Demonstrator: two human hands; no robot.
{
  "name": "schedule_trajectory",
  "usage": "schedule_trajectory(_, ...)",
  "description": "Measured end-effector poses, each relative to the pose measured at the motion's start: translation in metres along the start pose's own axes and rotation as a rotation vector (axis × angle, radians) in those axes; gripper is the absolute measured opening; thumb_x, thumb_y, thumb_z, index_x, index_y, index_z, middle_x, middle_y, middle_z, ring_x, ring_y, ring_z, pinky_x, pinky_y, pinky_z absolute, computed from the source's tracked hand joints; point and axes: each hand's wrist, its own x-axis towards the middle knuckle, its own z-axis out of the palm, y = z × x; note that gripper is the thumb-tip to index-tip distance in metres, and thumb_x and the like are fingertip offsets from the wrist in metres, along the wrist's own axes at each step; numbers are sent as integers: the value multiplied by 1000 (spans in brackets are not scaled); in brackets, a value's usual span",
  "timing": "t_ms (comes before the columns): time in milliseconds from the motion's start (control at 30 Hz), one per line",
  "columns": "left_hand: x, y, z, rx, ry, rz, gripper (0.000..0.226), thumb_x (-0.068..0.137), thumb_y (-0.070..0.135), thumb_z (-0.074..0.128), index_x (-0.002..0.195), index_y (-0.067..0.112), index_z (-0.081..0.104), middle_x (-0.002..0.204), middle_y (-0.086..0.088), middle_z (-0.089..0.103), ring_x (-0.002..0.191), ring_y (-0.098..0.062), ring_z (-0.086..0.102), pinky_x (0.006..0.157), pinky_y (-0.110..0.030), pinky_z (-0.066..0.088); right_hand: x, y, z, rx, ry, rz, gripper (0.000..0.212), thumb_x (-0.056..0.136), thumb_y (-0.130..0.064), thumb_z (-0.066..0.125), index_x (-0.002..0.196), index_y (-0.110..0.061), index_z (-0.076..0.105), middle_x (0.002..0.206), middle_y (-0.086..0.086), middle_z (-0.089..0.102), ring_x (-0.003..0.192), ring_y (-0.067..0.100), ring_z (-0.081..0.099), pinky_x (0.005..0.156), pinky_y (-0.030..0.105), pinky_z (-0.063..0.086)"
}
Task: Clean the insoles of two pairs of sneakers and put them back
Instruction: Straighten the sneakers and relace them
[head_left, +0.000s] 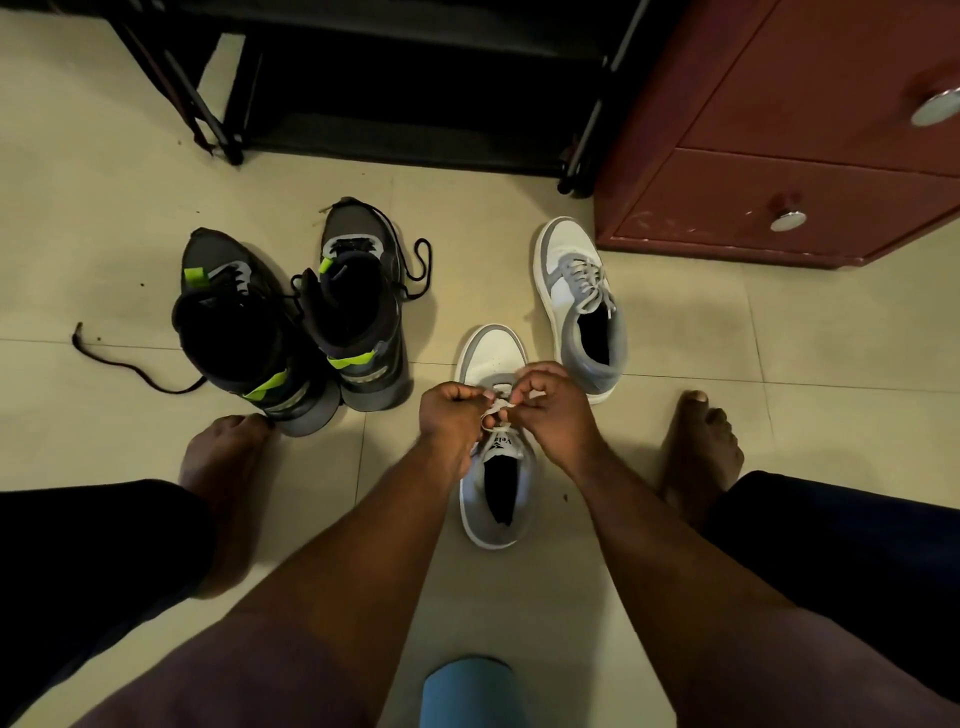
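A white and grey sneaker (491, 358) stands on the tiled floor in front of me, toe pointing away. My left hand (451, 415) and my right hand (553, 405) meet over its tongue, and each pinches a white lace (500, 408). Its mate (582, 301) lies a little farther off to the right, laces tied loosely. Two dark grey sneakers with neon green tabs, the left one (244, 332) and the right one (361, 312), stand side by side at the left with black laces undone. Dark insoles show inside the shoes.
A black shoe rack (405, 88) stands at the back. A red-brown drawer cabinet (779, 156) fills the back right. A loose black lace (124, 364) trails on the floor at the left. My bare feet rest either side. A blue object (470, 693) sits at the bottom edge.
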Motion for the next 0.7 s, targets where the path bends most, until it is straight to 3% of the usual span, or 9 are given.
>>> schedule_trajectory(33, 1, 1, -1, 7, -12, -15, 21, 89, -8, 62, 71, 3, 59, 54, -8, 59, 34, -7, 48, 34, -15, 35, 3, -1, 1, -48, -19, -48, 44, 64, 17, 71, 61, -25, 58, 94, -5, 61, 90, 11, 63, 82, 27, 52)
schedule_trajectory(100, 1, 6, -1, 35, -22, -40, 23, 86, -13, 61, 71, 5, 58, 56, -10, 59, 33, -8, 46, 34, -15, 32, 7, -2, 2, -143, -87, -116, 48, 69, 17, 64, 58, -29, 54, 90, -4, 68, 86, 21, 66, 79, 35, 54)
schedule_trajectory(200, 1, 8, -1, 51, -52, -15, 29, 88, -18, 48, 85, 11, 53, 69, -10, 58, 35, -10, 46, 34, -15, 28, 11, -3, -2, -347, -148, -218, 41, 71, 6, 62, 59, -30, 46, 74, -2, 68, 74, 18, 65, 67, 31, 50)
schedule_trajectory(267, 0, 10, 0, 41, -84, 69, 38, 90, -19, 34, 89, 17, 47, 75, -6, 51, 47, -14, 48, 35, -14, 28, 14, -5, -7, -500, -181, -211, 36, 71, -1, 64, 62, -28, 43, 66, -3, 62, 67, 20, 59, 64, 34, 48)
schedule_trajectory(333, -2, 8, -2, 40, -132, 159, 35, 93, -17, 34, 92, 17, 44, 80, -4, 49, 56, -16, 47, 35, -15, 31, 18, -14, -9, -509, -241, -82, 34, 69, -1, 68, 62, -25, 45, 62, -4, 56, 62, 18, 53, 61, 33, 45)
schedule_trajectory(433, -6, 2, -5, 10, -164, 237, 10, 96, 3, 55, 90, 6, 49, 79, -12, 55, 55, -20, 49, 42, -20, 40, 23, -31, -16, -377, -382, 213, 35, 74, 3, 70, 64, -20, 46, 61, 0, 56, 57, 14, 49, 52, 25, 32)
schedule_trajectory(500, -4, -7, -9, 73, -85, 351, 27, 92, 18, 65, 77, -3, 57, 73, -21, 58, 61, -22, 54, 57, -28, 45, 21, -32, -20, -265, -410, 373, 33, 79, 2, 67, 66, -20, 46, 59, 0, 59, 54, 13, 51, 47, 23, 23)
schedule_trajectory(600, -3, -19, -20, 338, -17, 568, 33, 89, 27, 71, 63, 7, 67, 96, -10, 62, 84, -11, 61, 78, -26, 45, 17, -24, -21, -82, -354, 483, 32, 82, 0, 65, 68, -21, 45, 61, 1, 63, 51, 13, 52, 46, 22, 18)
schedule_trajectory(700, -7, -25, -33, 667, -178, 636, 34, 83, 47, 66, 84, 15, 78, 121, 1, 57, 114, -15, 56, 95, -29, 46, 12, -24, -18, 10, -326, 497, 31, 81, 2, 64, 70, -21, 45, 67, 5, 61, 52, 13, 50, 47, 22, 20)
